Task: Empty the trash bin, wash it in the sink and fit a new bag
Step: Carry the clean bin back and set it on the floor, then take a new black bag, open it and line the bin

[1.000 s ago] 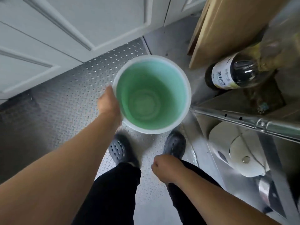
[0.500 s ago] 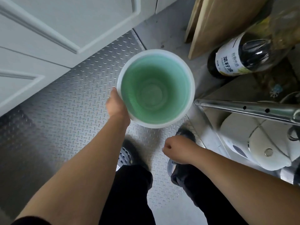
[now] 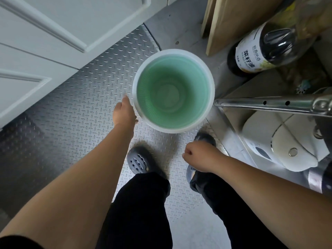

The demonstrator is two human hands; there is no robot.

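**Bin held upright over the metal floor**

The left hand [image 3: 124, 113] grips the near-left edge of the bin [image 3: 173, 90], fingers wrapped round the outside of the white rim (fingertips hidden behind it); the bin is upright, its green inside bare; the right hand [image 3: 201, 156] hangs below the bin, fingers curled into a loose fist, holding nothing; a dark oil bottle [image 3: 258, 51] lies to the upper right of the bin; a steel bar [image 3: 265, 105] starts just beside the bin's right edge; a white appliance [image 3: 280, 142] sits lower right of the bin; the checkered floor plate [image 3: 75, 105] spreads to its left.
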